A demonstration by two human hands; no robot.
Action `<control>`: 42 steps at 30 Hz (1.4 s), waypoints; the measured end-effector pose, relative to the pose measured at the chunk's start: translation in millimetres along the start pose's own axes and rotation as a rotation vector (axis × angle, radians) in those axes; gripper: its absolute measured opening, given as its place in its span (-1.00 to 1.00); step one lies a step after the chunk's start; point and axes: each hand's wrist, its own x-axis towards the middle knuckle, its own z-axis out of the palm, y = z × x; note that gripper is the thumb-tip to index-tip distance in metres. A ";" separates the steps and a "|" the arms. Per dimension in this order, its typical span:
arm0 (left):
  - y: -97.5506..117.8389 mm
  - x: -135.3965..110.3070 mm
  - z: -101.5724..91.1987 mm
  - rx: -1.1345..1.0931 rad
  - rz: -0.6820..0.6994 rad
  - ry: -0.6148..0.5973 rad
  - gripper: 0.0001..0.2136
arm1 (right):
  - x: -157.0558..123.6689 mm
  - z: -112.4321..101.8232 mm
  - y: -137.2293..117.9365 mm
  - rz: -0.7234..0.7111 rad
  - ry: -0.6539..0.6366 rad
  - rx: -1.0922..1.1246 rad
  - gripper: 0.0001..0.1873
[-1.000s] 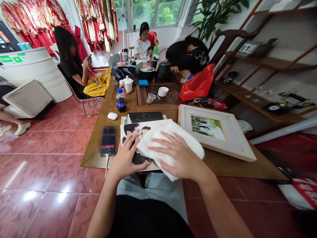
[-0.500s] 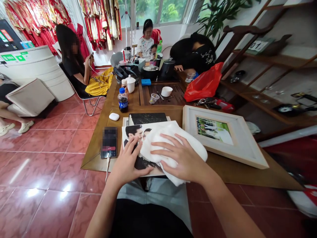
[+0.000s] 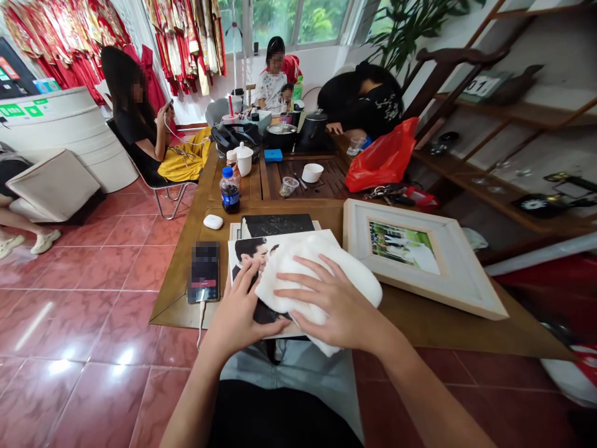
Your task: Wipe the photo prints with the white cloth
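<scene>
A large photo print (image 3: 242, 249) of two people lies at the near edge of the wooden table, partly covered by a folded white cloth (image 3: 354, 274). My right hand (image 3: 321, 298) rests flat on the cloth with its fingers spread. On the left part of the print lies my left hand (image 3: 245, 308), fingers apart and thumb pointing right, close to the cloth's edge. Behind the print, a dark panel (image 3: 280, 225) shows, partly covered by it. To the right sits a pale framed picture (image 3: 448, 291) with a small outdoor photo inside.
Left of the print are a charging phone (image 3: 204, 272), a white earbud case (image 3: 213, 222) and a cola bottle (image 3: 230, 194). Farther back stand a white bowl (image 3: 312, 173), a lidded cup (image 3: 244, 160) and a red plastic bag (image 3: 385, 158). Several people sit around.
My right hand has slid the white cloth slightly left across the print, covering more of the pictured faces. My left hand stays nearly in place.
</scene>
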 end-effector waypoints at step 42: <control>-2.5 -1.7 3.1 -0.008 -0.017 -0.012 -0.09 | -46.3 4.9 11.1 0.323 0.175 -0.242 -0.64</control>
